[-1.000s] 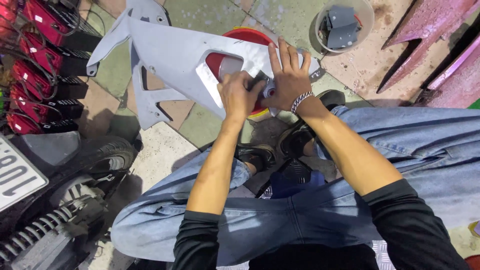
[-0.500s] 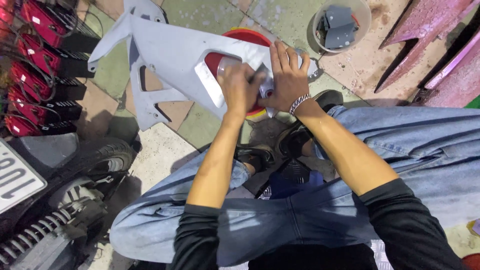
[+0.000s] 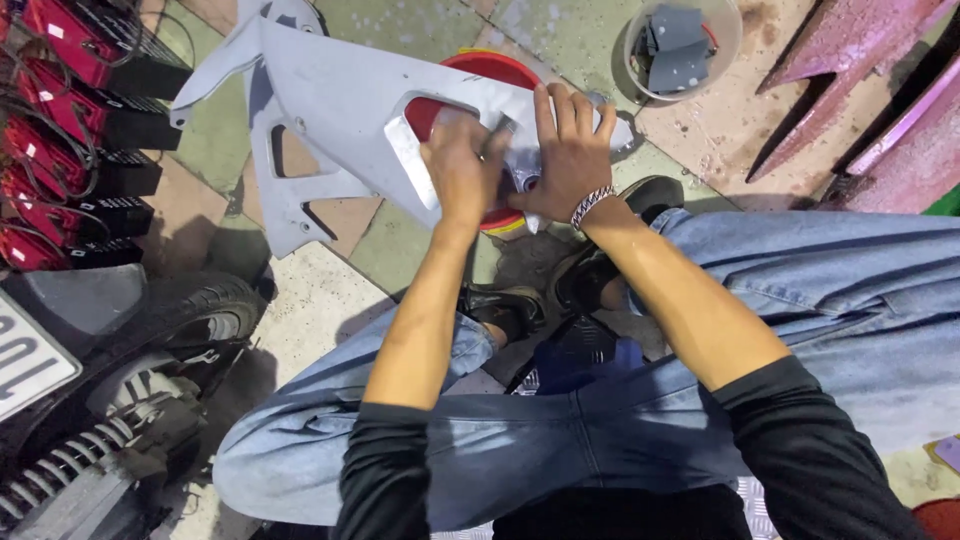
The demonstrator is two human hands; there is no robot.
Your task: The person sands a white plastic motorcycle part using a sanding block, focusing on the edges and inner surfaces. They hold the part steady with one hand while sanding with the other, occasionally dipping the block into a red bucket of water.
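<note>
Grey fairing panel (image 3: 340,110) across a red basin (image 3: 490,72) on the tiled floor, before the knees. Left hand (image 3: 458,165) curled on something small pressed to it, unclear what. Right hand (image 3: 568,152) flat, fingers spread, steadying. Bucket (image 3: 722,40) well apart.

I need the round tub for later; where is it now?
In the head view, the clear round tub stands on the paving at the upper right, beyond the right hand, left of the pink metal pieces.
</note>
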